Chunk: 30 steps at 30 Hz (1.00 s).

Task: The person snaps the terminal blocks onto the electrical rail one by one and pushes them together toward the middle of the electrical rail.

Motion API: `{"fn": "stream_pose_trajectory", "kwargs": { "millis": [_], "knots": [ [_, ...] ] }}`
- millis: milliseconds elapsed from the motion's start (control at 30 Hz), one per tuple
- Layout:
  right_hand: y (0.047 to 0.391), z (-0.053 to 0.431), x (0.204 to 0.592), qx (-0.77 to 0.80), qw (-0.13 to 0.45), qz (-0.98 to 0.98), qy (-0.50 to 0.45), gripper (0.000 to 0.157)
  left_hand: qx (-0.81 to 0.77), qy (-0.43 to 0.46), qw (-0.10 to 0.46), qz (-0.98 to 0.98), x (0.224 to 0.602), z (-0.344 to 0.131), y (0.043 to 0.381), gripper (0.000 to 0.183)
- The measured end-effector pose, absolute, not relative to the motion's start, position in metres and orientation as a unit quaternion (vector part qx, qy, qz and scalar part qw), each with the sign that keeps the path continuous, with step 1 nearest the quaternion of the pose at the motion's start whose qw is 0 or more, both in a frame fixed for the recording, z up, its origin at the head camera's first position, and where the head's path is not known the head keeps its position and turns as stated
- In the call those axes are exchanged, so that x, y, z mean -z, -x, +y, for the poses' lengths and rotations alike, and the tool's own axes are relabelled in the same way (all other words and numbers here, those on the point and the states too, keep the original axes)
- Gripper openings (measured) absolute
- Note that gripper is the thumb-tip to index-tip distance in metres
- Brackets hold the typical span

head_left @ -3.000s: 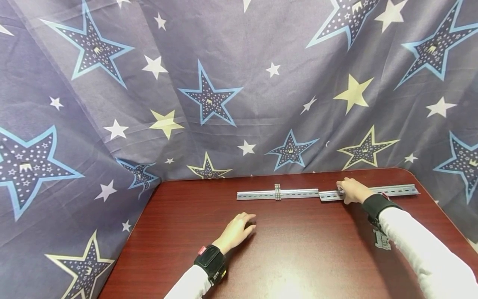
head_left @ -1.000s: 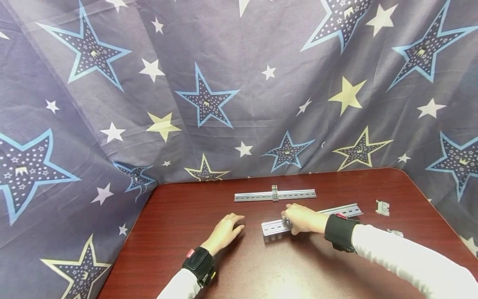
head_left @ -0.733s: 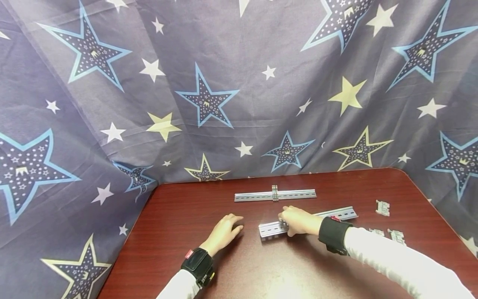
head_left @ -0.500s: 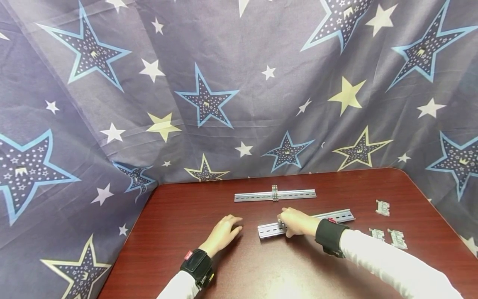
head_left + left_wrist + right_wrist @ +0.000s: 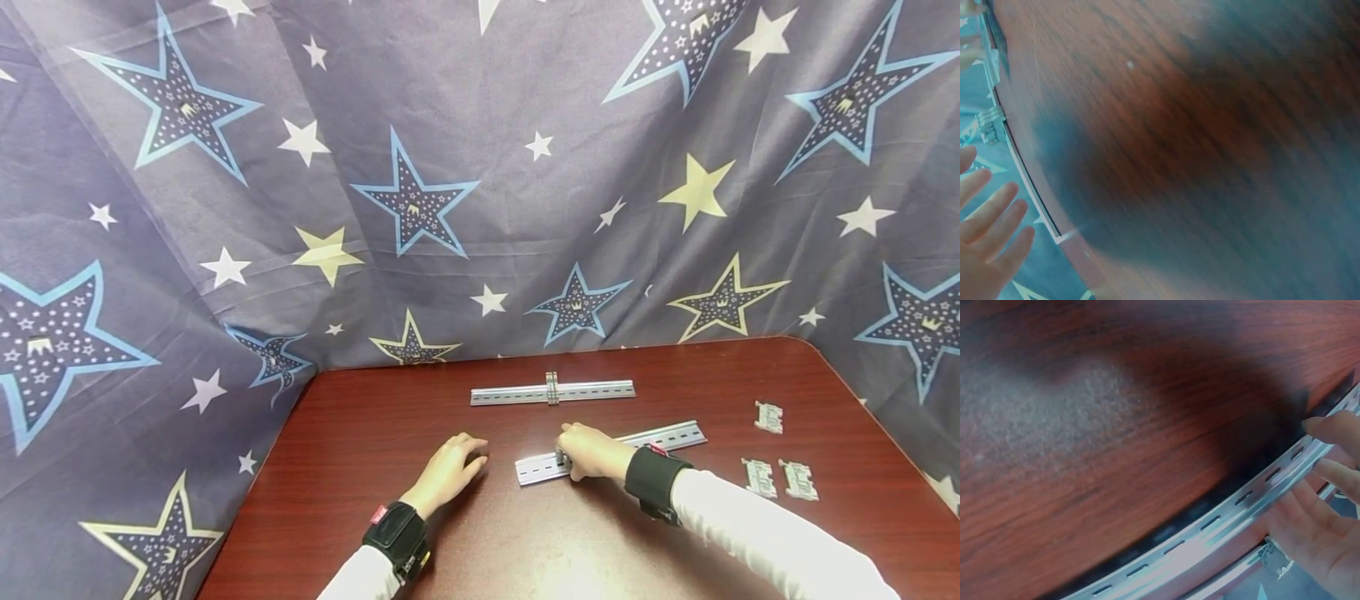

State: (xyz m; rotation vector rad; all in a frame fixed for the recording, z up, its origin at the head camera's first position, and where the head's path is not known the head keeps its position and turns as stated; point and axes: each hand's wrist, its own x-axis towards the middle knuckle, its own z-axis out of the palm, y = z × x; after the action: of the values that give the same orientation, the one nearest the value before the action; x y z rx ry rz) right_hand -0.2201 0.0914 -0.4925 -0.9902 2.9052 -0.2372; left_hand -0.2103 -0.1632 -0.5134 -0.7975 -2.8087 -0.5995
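My right hand grips a slotted metal DIN rail near its left end, thumb and fingers on its two long edges. The rail lies slanted, its right end farther from me; whether it fully touches the table I cannot tell. In the right wrist view the rail runs along a dark shadow, with the hand at the right. My left hand rests on the table left of the rail, fingers relaxed and holding nothing; its spread fingers show at the left wrist view's edge.
Farther back lies a second DIN rail with narrow terminal blocks clipped near its middle. Three loose pale terminal blocks lie at the right, the farthest block behind the other two. The reddish-brown table ends at a star-patterned curtain.
My right hand has brought the rail from the back right toward the middle front, lowering and turning it slightly. The loose terminal blocks have come into view from behind the sleeve.
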Motion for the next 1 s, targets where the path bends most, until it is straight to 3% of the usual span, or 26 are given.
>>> {"fn": "stream_pose_trajectory", "kwargs": {
  "millis": [267, 700, 900, 1000],
  "knots": [
    [0.220, 0.093, 0.496, 0.088, 0.040, 0.945, 0.312, 0.019, 0.199, 0.264, 0.081, -0.940, 0.515, -0.163, 0.209, 0.023],
    [0.230, 0.105, 0.506, 0.144, 0.019, 0.916, 0.374, 0.017, 0.209, 0.269, 0.074, -0.937, 0.515, -0.161, 0.208, 0.022],
    [0.230, 0.115, 0.504, 0.175, 0.030, 0.913, 0.368, 0.037, 0.203, 0.275, 0.068, -0.937, 0.514, -0.156, 0.208, 0.023],
    [0.232, 0.126, 0.499, 0.187, 0.031, 0.912, 0.364, 0.039, 0.203, 0.283, 0.070, -0.935, 0.513, -0.152, 0.209, 0.024]
  ]
}}
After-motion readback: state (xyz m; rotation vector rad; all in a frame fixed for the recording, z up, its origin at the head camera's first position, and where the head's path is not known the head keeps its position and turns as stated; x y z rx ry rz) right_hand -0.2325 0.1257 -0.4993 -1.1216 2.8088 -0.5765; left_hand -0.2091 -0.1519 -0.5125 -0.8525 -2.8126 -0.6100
